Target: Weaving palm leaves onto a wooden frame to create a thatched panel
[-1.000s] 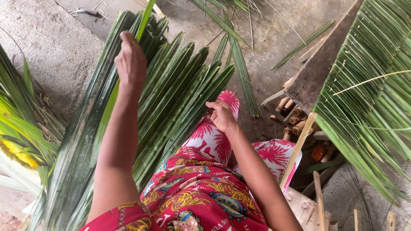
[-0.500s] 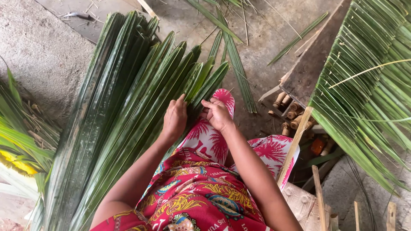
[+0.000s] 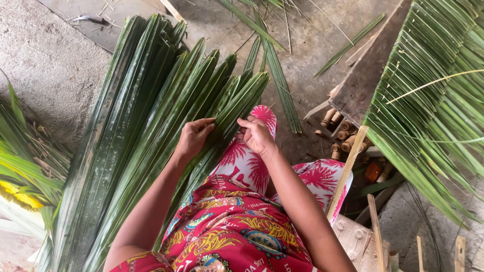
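A thick bundle of long dark green palm leaves (image 3: 136, 131) lies across my left knee and out over the concrete floor. My left hand (image 3: 193, 137) rests on the bundle's right side, fingers curled over a leaf edge. My right hand (image 3: 256, 135) is just to the right, above my knee, pinching the edge of the rightmost leaf (image 3: 237, 108) between thumb and fingers. My lap is covered by red patterned cloth (image 3: 237, 211).
A woven panel of palm fronds (image 3: 433, 95) hangs at the right over a dark plank (image 3: 368, 75). Short cut stalks (image 3: 340, 133) and wooden sticks (image 3: 348, 171) lie beneath it. Loose green and yellow fronds (image 3: 22, 166) pile at the left. Stray leaves (image 3: 277, 70) lie on the concrete.
My left arm has come back from the far end of the bundle to my knee, next to my right hand. The right hand has stayed at the leaf edge.
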